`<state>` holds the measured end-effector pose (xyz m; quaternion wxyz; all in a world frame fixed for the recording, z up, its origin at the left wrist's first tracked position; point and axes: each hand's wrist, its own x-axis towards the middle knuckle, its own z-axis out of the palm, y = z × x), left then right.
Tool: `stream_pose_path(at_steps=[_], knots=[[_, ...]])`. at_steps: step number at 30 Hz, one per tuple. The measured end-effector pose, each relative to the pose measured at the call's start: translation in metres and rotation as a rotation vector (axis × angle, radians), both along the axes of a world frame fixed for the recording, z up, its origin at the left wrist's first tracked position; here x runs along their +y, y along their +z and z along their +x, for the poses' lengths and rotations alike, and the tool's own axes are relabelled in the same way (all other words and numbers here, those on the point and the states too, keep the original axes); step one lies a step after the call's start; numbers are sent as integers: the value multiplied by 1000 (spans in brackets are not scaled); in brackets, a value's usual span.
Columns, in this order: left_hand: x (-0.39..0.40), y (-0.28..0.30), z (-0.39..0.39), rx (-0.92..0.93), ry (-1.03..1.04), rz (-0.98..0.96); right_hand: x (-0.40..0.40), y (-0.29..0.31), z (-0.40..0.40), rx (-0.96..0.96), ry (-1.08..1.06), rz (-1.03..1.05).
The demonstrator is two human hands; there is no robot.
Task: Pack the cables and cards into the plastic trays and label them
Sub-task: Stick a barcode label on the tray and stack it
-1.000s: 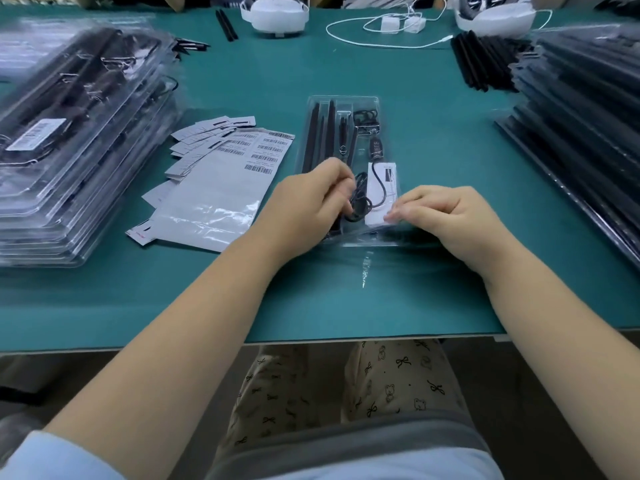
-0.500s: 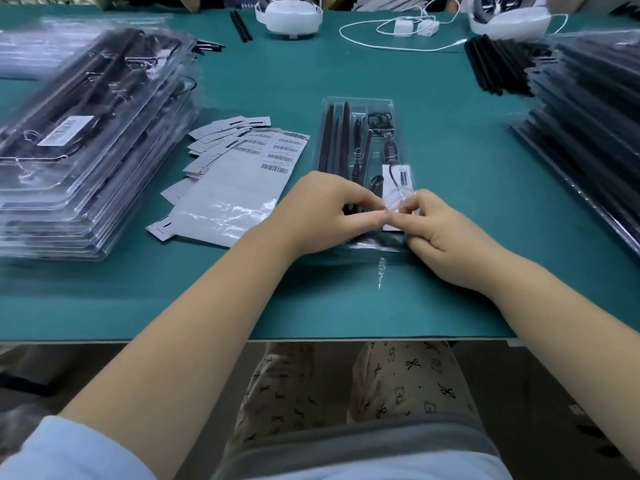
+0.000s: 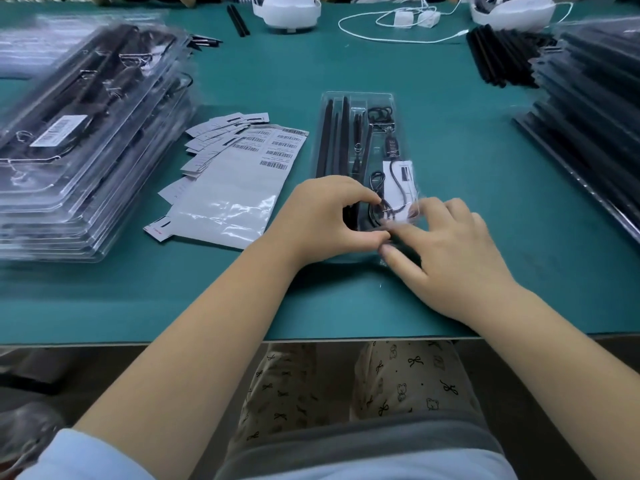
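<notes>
A clear plastic tray [image 3: 356, 133] of black rods, thin black cable [image 3: 377, 209] and a white card [image 3: 403, 183] lies mid-table on the teal mat [image 3: 450, 150]. The left hand [image 3: 325, 220] pinches the cable at the tray's near end; the right hand [image 3: 446, 247] presses there, fingers loosely spread. A barcode label sheet [image 3: 235, 188] lies left.

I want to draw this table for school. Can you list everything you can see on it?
Clear tray: one, see-through, table middle, holding black rods, black cable, white card.
Packed tray stack: one, clear, left.
Label sheet: one, white with barcodes, left of the tray.
Small cards: several, white, beside the sheet.
Dark tray stack: one, right.
Loose black rods: a pile, far right.
White devices: two, far edge.
White cord: one, far edge.
Left hand: pinches the cable.
Right hand: fingers on the tray.
</notes>
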<state>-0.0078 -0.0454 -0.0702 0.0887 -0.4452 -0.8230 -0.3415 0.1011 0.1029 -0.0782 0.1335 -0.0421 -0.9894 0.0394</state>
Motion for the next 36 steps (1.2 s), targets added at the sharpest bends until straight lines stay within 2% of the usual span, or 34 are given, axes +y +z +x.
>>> stream_pose_path(at_steps=[2, 6, 8, 13, 20, 25, 29, 36], knots=[[1, -3, -2, 24, 0, -33, -5, -4, 2, -3, -43, 17], [5, -6, -8, -73, 68, -324, -9, -1, 4, -111, -98, -12], [7, -7, -10, -77, 42, -389, -10, -1, 4, -139, -105, -1], [6, -4, -14, -101, 33, -437, 0, -3, 1, -272, -32, -22], [4, -5, -15, -83, 35, -429, 21, 7, -8, -349, 118, 155], [2, -7, -16, -60, 27, -453, 11, 6, -13, -256, 20, 94], [2, -8, -16, -90, 32, -407, 2, 6, -8, -197, -41, 161], [6, -6, -16, -33, 55, -520, -6, 3, 0, -266, -93, 120]])
